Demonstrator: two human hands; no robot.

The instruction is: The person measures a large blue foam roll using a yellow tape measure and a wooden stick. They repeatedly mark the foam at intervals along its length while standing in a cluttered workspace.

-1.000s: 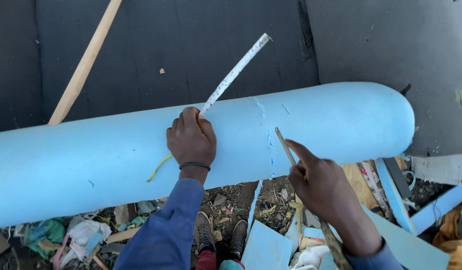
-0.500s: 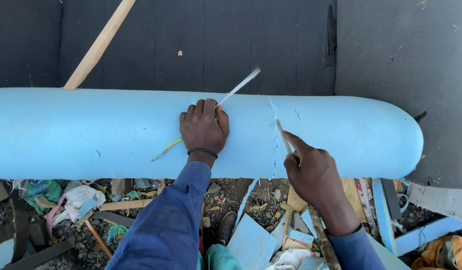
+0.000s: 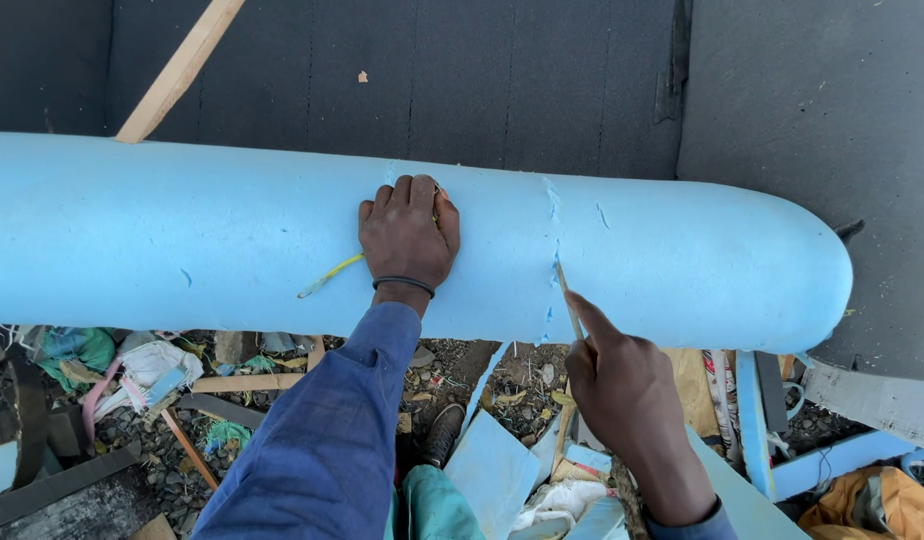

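A long light-blue foam roll (image 3: 202, 235) with a rounded right end lies across the view. My left hand (image 3: 407, 235) rests on top of it, fingers closed over a yellow measuring tape (image 3: 329, 275) whose end trails to the left. My right hand (image 3: 622, 385) is just below the roll and holds a thin blade (image 3: 568, 298), its tip touching a ragged cut line (image 3: 554, 240) that runs across the foam. A blue sleeve (image 3: 327, 440) covers my left arm.
Dark grey foam sheets (image 3: 482, 80) lie behind the roll, with a wooden stick (image 3: 177, 72) leaning at the upper left. Below are gravel, blue foam offcuts (image 3: 492, 465), wood strips and fabric scraps (image 3: 147, 365), and my shoe (image 3: 442, 432).
The tape that stuck out past the roll is now drawn in under my left hand. My right hand has brought the blade onto the cut line. The view has shifted right.
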